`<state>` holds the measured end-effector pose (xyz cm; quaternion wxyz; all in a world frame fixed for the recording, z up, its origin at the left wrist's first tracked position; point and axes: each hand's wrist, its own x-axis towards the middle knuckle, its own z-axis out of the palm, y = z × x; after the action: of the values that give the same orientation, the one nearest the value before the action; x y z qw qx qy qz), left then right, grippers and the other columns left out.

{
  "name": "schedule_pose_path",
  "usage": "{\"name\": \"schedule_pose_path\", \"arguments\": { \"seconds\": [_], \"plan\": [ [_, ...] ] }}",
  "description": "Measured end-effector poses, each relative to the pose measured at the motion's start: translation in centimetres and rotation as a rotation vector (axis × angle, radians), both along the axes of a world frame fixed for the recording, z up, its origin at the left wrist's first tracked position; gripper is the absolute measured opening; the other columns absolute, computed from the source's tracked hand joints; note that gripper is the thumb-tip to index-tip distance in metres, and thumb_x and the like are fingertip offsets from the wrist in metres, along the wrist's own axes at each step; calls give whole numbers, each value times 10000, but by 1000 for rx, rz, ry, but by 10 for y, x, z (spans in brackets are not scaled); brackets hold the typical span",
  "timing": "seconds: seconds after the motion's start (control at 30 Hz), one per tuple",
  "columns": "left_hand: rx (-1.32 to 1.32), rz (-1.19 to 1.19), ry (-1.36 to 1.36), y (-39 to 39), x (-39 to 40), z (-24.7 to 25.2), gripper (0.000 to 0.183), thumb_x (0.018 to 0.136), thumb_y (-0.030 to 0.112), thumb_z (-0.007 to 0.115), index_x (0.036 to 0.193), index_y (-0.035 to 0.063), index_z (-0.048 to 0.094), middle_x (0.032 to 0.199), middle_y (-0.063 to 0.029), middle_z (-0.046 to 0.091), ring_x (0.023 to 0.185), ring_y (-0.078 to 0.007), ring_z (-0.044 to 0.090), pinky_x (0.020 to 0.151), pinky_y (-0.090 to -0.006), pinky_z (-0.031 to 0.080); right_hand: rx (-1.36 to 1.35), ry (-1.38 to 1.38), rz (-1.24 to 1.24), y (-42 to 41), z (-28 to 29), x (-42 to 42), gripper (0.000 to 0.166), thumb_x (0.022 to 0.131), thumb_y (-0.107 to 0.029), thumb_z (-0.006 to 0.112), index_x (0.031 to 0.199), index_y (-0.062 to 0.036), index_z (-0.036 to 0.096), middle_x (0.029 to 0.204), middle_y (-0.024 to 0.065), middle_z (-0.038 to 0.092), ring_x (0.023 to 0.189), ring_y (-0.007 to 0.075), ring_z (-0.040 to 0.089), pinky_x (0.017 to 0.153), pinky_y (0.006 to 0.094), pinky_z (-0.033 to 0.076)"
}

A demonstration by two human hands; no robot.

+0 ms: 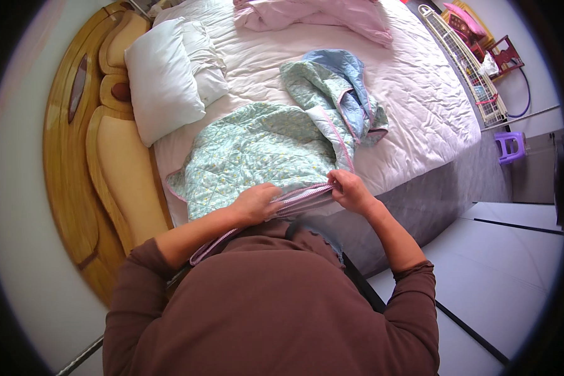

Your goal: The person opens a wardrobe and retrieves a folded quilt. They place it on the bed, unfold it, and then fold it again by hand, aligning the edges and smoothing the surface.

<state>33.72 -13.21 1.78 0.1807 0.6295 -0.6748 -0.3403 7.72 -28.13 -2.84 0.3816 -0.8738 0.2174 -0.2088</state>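
Note:
A light green quilted cover [258, 145] with small flowers and pink stitched edging lies over the near side of the bed. My right hand [352, 191] pinches its layered edge near the bed's side. My left hand [256, 204] rests on the same edge, close to my body; its fingertips are partly hidden, so its grip is unclear. Between my hands the pink edging runs in several strands. Beyond my right hand, a bunched part of green and blue quilted fabric [352, 75] lies on the white bed sheet [418, 98]. Whether it is the same piece is unclear.
A white pillow [162, 82] lies by the carved wooden headboard [122, 164], with crumpled white fabric [204, 61] beside it. Pink bedding [315, 16] lies at the far side. A purple plastic stool [511, 146] and a cream wire rack [465, 66] stand beyond the bed's foot.

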Motion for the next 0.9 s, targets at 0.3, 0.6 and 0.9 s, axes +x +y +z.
{"name": "schedule_pose_path", "arguments": {
  "seconds": [0.3,0.6,0.9],
  "plan": [
    [376,197,266,-34,-16,-39,245,846,250,650,957,32,650,820,-136,644,741,-278,610,658,-363,476,-4,-32,-56,1,2,-8,284,695,43,563,976,4,542,855,163,589,820,349,594,742,404,490],
    [15,-87,-247,-38,-39,-41,168,799,222,605,824,56,596,846,-136,597,801,-350,611,686,-440,493,-65,-61,-24,2,10,-6,289,687,54,560,972,8,549,864,171,582,837,357,581,748,403,485],
    [-56,-155,-24,-32,-50,-32,172,807,209,553,813,38,547,907,-156,572,843,-367,584,709,-473,477,-103,-72,-34,3,9,-10,288,675,51,562,960,6,558,851,167,583,836,355,580,736,406,483]
  ]
}}
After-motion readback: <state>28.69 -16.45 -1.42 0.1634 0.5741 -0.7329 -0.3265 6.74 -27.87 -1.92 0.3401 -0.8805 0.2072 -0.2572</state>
